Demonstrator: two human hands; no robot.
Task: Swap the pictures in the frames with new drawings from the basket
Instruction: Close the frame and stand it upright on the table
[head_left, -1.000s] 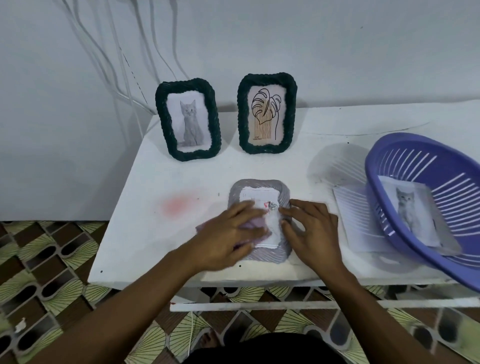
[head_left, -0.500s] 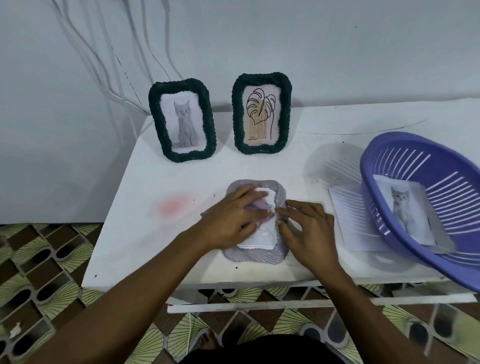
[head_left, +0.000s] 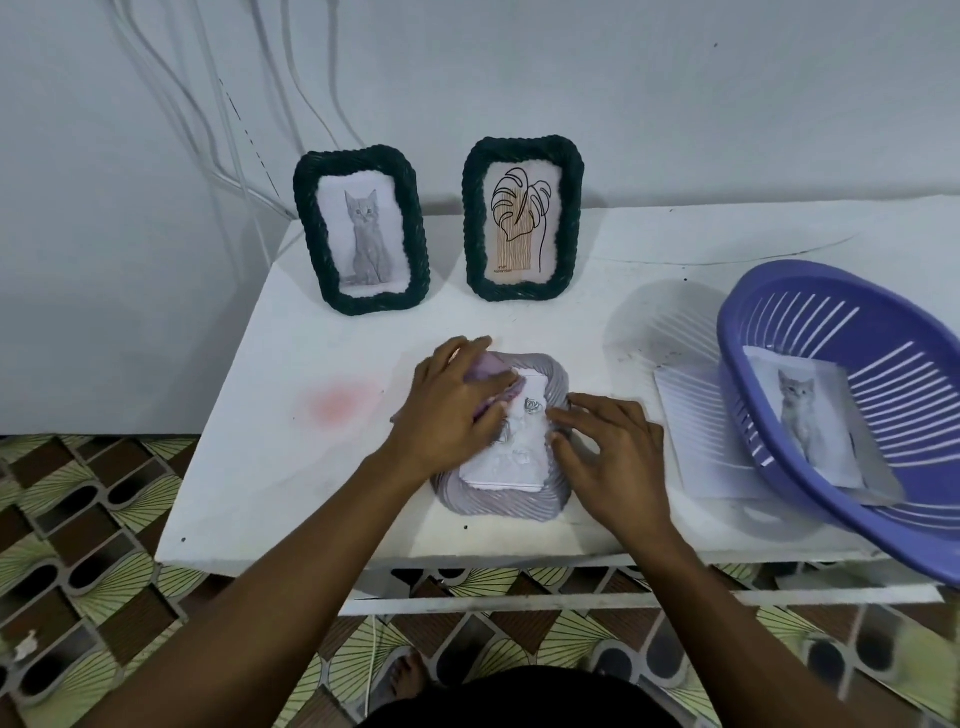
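1. The white table (head_left: 322, 499) carries everything; the purple basket (head_left: 779, 332) sits well to the right of the right hand (head_left: 608, 457), a cat drawing (head_left: 802, 415) inside.
2. The grey frame (head_left: 498, 501) lies face-down under both hands, long axis running away from the person.
3. The left hand (head_left: 452, 410) grasps the lilac backing flap (head_left: 491, 371); the right hand presses loosely on the frame's right edge, grasping nothing.
4. The basket lies nearer the right hand.

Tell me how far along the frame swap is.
Looks partly done: two green frames stand upright, one with a cat picture, one with a leaf drawing. In hand: the grey frame lies flat, left hand and right hand working its paper. Left: another cat picture waits in the basket.
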